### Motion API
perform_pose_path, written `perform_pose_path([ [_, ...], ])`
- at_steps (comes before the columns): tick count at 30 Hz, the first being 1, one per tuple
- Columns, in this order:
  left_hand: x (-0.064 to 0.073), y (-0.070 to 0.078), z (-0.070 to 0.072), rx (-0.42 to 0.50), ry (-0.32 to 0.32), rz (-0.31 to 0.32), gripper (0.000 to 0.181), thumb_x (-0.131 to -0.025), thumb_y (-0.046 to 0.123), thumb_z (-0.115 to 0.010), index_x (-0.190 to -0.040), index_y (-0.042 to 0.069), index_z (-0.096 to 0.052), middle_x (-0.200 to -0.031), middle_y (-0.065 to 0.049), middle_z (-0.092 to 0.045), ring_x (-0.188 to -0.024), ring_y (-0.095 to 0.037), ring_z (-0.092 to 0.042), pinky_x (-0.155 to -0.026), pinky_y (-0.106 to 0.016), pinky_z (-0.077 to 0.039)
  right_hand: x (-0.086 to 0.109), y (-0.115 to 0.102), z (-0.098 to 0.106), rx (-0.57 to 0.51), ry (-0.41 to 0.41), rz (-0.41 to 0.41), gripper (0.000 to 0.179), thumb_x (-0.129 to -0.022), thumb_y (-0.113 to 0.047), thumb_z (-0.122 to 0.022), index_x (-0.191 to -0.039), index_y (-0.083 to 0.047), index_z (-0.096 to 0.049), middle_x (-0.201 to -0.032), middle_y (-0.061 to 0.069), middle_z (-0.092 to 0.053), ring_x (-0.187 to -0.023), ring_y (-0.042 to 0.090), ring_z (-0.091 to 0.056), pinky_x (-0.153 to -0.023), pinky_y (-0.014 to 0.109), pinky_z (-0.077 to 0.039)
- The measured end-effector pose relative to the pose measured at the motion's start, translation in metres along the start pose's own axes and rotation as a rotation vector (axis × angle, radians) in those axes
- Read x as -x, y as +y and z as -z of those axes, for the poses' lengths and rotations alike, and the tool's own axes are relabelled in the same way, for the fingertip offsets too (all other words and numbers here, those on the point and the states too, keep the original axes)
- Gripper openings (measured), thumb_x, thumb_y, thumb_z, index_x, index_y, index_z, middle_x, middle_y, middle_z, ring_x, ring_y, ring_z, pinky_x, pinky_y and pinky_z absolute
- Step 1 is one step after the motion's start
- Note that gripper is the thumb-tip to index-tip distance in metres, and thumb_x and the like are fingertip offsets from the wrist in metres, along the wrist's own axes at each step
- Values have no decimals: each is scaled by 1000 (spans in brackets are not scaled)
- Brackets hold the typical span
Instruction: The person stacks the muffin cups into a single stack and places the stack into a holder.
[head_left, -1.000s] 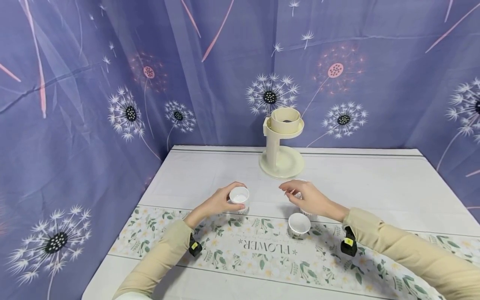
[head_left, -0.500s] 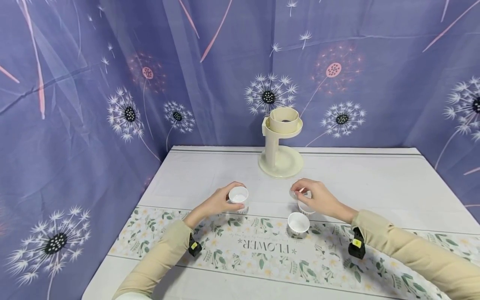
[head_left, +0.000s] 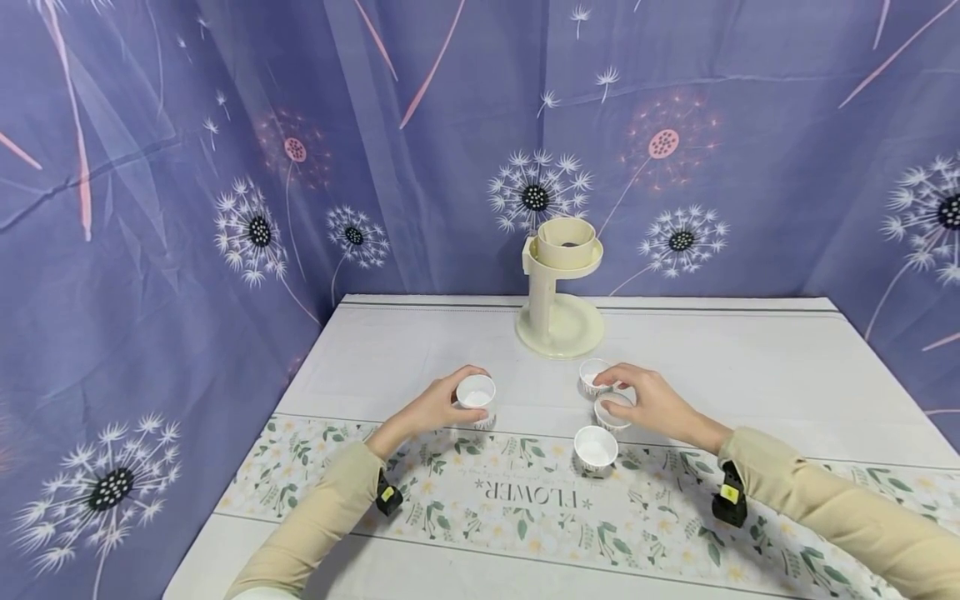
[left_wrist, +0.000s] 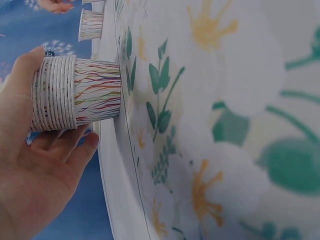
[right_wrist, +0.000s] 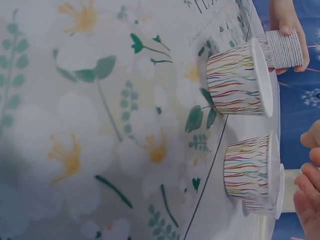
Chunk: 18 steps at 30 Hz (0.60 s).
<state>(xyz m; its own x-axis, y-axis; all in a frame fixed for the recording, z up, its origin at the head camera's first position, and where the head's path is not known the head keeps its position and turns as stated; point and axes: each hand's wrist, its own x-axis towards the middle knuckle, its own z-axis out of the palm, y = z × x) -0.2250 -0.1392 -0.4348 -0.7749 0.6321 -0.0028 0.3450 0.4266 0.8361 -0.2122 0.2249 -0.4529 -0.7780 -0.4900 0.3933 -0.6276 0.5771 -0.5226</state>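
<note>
My left hand (head_left: 431, 406) grips a nested stack of white paper cups (left_wrist: 55, 94) around its rims, with the stack standing upright on the tablecloth. Coloured wavy lines cover the lowest cup's side. Three single cups of the same pattern stand right of it, mouths up: a near one (head_left: 596, 450), a middle one (head_left: 612, 414) and a far one (head_left: 592, 375). Over the middle and far cups is my right hand (head_left: 660, 407), its fingers loosely bent and apart from the thumb. The right wrist view shows its fingers (right_wrist: 311, 192) above the cup rims, holding nothing.
Behind the cups stands a cream-coloured stand (head_left: 542, 304) with a round base and a ring-shaped holder on top. A flowered band (head_left: 525, 525) runs across the white tablecloth (head_left: 397, 350). Blue dandelion curtains (head_left: 450, 167) close off the back and sides.
My right hand has drawn back to the right and its fingers have spread from the thumb, bringing the far and middle cups into clearer view. The left hand keeps its grip on the stack.
</note>
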Motion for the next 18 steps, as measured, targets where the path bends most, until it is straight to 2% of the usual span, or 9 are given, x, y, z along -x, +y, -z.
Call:
perform_pose_path([
  [6,0,-1,-2,11,11,-4,55,-88,15,-72,-136,9,-46,-120,-17,-57,-107,-29,-58,-92,-40,-50,5,4,0,16,-43,18,32,-77,-5,-78,-107,-5,-68,-107,4,-69,-97,26,-63,-81,42,-55],
  [11,0,-2,-2,12,18,-5,54,-88,14,-72,-135,12,-47,-120,-16,-58,-107,-28,-58,-92,-40,-50,7,6,0,40,-86,2,37,-77,-10,-79,-112,-7,-67,-112,5,-67,-103,26,-62,-86,45,-54],
  [18,-10,-30,-7,-9,42,6,60,-87,14,-73,-139,9,-43,-122,-16,-57,-109,-28,-57,-93,-42,-49,9,5,4,39,-146,-39,43,-79,-13,-79,-119,-7,-65,-116,6,-66,-107,28,-61,-88,48,-52],
])
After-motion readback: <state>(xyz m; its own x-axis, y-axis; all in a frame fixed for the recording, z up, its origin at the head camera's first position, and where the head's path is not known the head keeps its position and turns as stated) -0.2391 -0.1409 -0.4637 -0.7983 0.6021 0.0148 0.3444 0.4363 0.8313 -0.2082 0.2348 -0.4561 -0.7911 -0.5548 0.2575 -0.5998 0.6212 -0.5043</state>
